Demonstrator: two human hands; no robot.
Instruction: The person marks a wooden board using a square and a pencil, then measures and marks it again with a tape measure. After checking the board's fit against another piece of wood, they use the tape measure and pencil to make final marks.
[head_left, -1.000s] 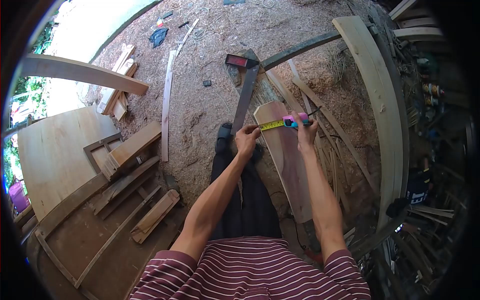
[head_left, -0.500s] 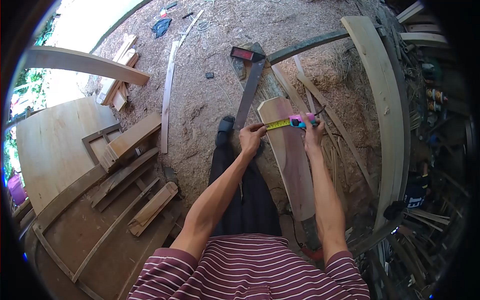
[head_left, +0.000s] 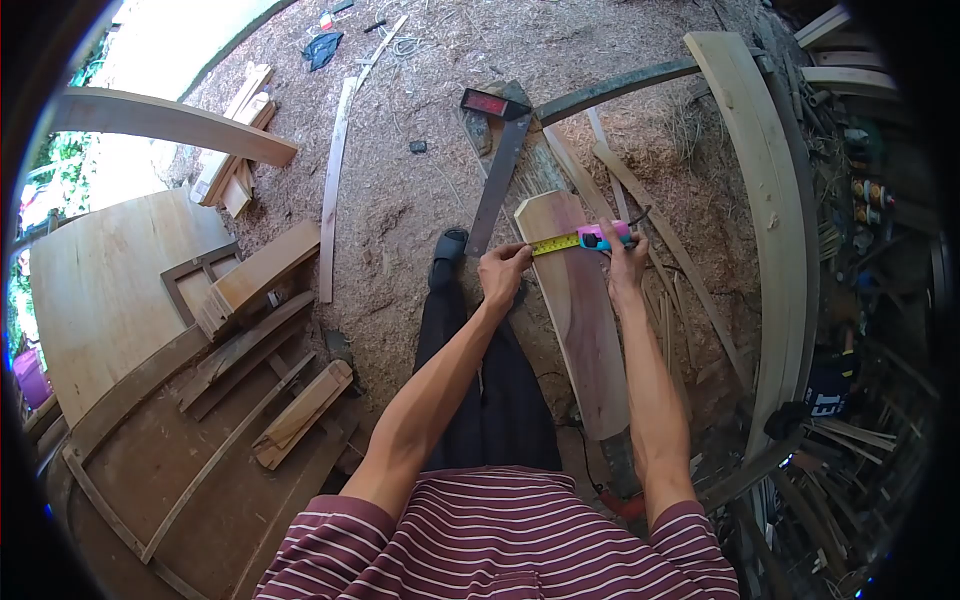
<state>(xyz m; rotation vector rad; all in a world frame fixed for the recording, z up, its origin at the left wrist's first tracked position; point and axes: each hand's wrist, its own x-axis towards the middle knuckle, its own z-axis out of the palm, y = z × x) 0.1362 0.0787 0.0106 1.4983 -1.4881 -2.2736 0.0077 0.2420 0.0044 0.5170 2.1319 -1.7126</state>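
Note:
A pink and blue tape measure (head_left: 604,236) is gripped in my right hand (head_left: 626,262), over the right edge of a wooden board (head_left: 580,320). Its yellow blade stretches leftward across the board's width near the far end. At the left edge of the board, my left hand (head_left: 504,272) pinches the blade's end between closed fingers. The board lies lengthwise in front of me, its far end cut at the corners. Just beyond my left hand rests a try square (head_left: 500,175), with a dark blade and a red-and-black stock.
Left of me stand a plywood sheet (head_left: 130,290), a stacked wood piece (head_left: 265,275) and a short block (head_left: 303,415). A long plank (head_left: 768,210) runs along the right. Thin strips (head_left: 670,250) lie beside the board. Wood shavings cover the ground.
Both hands and the tape measure stay almost in place across the board. The view has shifted very slightly.

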